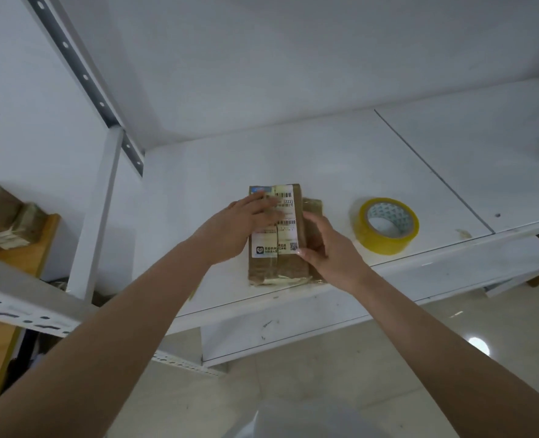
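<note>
Left hand (246, 222) flat, fingers straight, pressing top of parcel (293, 267). Right hand (328, 248) curled round parcel's right edge, thumb on top. Parcel brown, taped, lying flat on white shelf (325, 159), near end at shelf's front edge. Yellow tape (378, 240) right of parcel, apart.

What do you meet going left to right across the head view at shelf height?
In order: stacked taped parcels → white shelf post → left hand → labelled brown parcel → right hand → yellow tape roll.
</note>
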Tool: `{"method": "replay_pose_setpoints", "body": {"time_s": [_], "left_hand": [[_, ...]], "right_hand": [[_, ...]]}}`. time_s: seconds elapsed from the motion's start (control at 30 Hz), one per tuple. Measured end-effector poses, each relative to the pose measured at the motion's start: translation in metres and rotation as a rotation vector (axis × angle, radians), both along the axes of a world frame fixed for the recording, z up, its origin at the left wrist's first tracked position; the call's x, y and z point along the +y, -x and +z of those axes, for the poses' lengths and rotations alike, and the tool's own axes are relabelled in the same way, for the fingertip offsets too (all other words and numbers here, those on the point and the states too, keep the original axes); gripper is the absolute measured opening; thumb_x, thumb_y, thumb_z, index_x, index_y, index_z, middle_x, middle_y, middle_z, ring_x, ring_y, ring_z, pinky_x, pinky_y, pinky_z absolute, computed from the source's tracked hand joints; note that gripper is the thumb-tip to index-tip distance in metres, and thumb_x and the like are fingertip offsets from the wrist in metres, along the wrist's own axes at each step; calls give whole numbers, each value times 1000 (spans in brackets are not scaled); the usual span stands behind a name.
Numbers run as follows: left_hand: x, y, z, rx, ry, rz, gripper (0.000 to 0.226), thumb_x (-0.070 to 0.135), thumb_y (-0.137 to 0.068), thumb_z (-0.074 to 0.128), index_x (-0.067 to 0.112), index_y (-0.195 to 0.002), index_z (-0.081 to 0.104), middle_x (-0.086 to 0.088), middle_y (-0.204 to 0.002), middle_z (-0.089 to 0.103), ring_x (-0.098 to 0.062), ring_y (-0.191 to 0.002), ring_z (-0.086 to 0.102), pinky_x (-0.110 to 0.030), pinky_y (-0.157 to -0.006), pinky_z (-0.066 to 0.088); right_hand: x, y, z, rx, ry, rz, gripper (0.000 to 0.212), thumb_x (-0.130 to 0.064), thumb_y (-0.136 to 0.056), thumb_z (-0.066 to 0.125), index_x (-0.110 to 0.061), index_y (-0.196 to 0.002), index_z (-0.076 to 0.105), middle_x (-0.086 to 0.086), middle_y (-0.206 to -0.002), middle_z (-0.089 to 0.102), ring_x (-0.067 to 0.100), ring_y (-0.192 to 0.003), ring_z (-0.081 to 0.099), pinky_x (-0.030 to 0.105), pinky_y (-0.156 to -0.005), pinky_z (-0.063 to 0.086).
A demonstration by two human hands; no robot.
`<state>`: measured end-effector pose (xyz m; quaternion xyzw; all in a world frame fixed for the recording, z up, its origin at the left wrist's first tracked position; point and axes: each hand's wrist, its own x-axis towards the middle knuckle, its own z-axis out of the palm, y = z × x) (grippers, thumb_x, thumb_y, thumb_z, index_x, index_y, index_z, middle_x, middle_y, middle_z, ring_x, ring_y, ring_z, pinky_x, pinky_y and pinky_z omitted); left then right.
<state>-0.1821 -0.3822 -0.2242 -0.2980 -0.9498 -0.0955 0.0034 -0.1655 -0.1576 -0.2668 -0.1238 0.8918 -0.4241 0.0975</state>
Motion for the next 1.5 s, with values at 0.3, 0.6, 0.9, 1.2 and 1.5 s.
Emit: {"method": "replay_pose_setpoints", "body": {"time_s": [0.3, 0.6, 0.9, 1.2, 1.5], "left_hand": [[-7, -52, -32, -163, -487, 192, 43, 18, -82, 77, 8, -122, 67, -6, -133, 60, -15, -133, 46, -37, -112, 38], [-7, -46, -47, -193, -498, 254, 58, 21, -75, 83, 12, -128, 62, -1, -141, 53, -9, -139, 36, -26, -117, 27], [-18, -47, -40, -256, -484, 138, 48, 13, -87, 70, 5, -133, 56, -6, -144, 49, -15, -142, 33, -24, -118, 22], [-38, -31, -37, -371, -416, 42, 61, 8, -80, 77, 11, -136, 54, 0, -147, 45, -8, -143, 29, -16, -117, 18], [-17, -52, -52, -144, -608, 176, 56, 8, -70, 85, 3, -122, 65, -7, -136, 57, -16, -137, 41, -31, -115, 33]], "right_hand": [[-16, -16, -3, 473, -275, 180, 31, -16, -86, 71, -8, -117, 70, 11, -136, 58, 37, -126, 45, 45, -105, 42], [-14, -16, -3, 421, -386, 213, 46, -34, -81, 75, -10, -121, 69, 6, -137, 58, 34, -127, 49, 40, -104, 43], [-23, -29, -11, 644, -493, 176, 43, -23, -76, 82, 1, -109, 71, 19, -120, 67, 43, -109, 63, 53, -81, 57], [-23, -30, -13, 553, -437, 143, 42, -23, -82, 76, 0, -117, 68, 17, -129, 62, 42, -122, 55, 55, -91, 51], [-23, -28, -19, 519, -386, 116, 42, -23, -85, 74, -1, -120, 66, 15, -133, 59, 40, -128, 50, 55, -97, 47]]}}
